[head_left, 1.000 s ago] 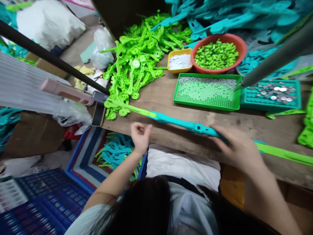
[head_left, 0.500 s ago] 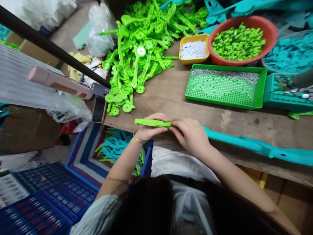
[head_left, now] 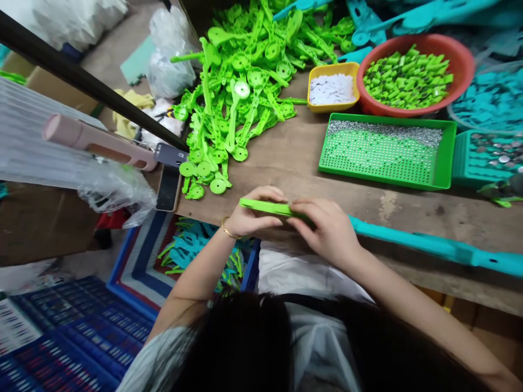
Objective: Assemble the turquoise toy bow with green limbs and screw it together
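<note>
A slim bright green plastic piece (head_left: 267,207) is held level just over the table's front edge. My left hand (head_left: 256,213) has its thumb and fingers around the piece's left part. At its right end my right hand (head_left: 322,224) grips it, with fingers curled over it. Behind my hands lies a heap of similar green parts (head_left: 245,103). To the right of the heap stand a green perforated tray (head_left: 379,155) with small metal pins, a yellow dish (head_left: 333,108) of small white pieces and a red bowl (head_left: 466,68) of short green pieces.
A long teal part (head_left: 429,246) lies along the front edge of the wooden table (head_left: 286,158). Teal containers (head_left: 461,163) stand at the right. Phones (head_left: 167,188) and a pink bottle (head_left: 93,141) are at the left. Below is a blue-rimmed crate (head_left: 133,256) of parts.
The green piece has shifted right in the view and sits farther to the right in my hands, its left end now nearer my left fingers. The whole view has moved slightly.
</note>
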Demonstrator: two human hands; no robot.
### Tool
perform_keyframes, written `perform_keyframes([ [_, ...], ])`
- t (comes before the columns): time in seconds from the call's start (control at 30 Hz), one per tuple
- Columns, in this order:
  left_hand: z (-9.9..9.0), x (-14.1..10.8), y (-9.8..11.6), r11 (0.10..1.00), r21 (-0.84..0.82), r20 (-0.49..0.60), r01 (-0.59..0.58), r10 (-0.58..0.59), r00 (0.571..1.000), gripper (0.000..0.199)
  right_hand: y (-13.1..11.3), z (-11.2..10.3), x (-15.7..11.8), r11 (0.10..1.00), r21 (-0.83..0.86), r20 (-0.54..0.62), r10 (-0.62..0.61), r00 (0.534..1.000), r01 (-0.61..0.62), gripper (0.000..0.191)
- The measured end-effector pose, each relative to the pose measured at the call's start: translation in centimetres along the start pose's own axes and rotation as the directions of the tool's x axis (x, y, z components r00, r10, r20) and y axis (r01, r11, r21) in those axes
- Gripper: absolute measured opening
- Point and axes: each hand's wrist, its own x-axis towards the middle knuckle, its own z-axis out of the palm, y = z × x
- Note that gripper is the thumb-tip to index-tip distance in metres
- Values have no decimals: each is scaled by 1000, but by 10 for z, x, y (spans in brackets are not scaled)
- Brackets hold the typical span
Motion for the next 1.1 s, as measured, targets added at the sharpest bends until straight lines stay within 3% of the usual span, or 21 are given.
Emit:
perform_keyframes([
  [0.13, -9, 0, 7, 990, 101, -1, -103, 104, 995, 23, -8, 8, 6, 998, 48, -52, -36, 998, 39, 12],
  [0.27, -5, 0, 7, 985, 130, -29, -118, 123, 992, 20, -8, 16, 12, 997, 72, -45, -4, 999, 8, 15],
  [0.37, -7, 4, 8, 987, 129, -27, -100, 104, 994, 19, -4, 10, 16, 995, 103, 6, 8, 1000, -8, 16],
  [0.47, -13, 6, 8, 993, 112, -18, -21, 23, 1000, 21, 6, -20, 7, 1000, 18, 3, -4, 1000, 4, 18],
  [0.57, -12, -2, 0, 994, 7, -156, 111, -109, 982, 38, 23, -69, -24, 967, -233, -84, 89, 993, -106, 35],
  [0.67, 4, -21, -7, 936, 9, -286, 351, -334, 898, 36, 45, -115, -70, 839, -505, -101, 178, 979, -204, 56],
  [0.73, 23, -33, -3, 872, 188, -239, 452, -405, 882, 29, 60, -132, -99, 736, -638, -74, 235, 969, -227, 70],
  [0.77, 34, -37, 2, 861, 306, -170, 407, -371, 913, 30, 66, -136, -109, 708, -670, -53, 254, 966, -223, 68],
  [0.83, 58, -35, 21, 860, 501, 26, 100, -130, 991, 28, 70, -137, -122, 718, -674, -7, 228, 974, -173, 51],
  [0.87, 71, -30, 33, 817, 568, 95, -99, 54, 994, 23, 67, -136, -124, 737, -662, 9, 191, 982, -137, 41],
  [0.93, 95, -13, 57, 626, 704, 156, -336, 325, 933, 18, 49, -132, -120, 761, -646, 22, 96, 995, -59, 33],
  [0.97, 105, -3, 68, 528, 759, 184, -381, 387, 903, 25, 36, -131, -115, 765, -643, 25, 50, 998, -22, 35],
  [1.03, 115, 14, 86, 393, 841, 225, -373, 374, 900, 32, 7, -130, -104, 785, -617, 34, -44, 998, 56, 42],
  [1.1, 110, 21, 95, 361, 866, 237, -346, 312, 920, 30, -16, -132, -94, 848, -528, 7, -52, 999, 48, 42],
])
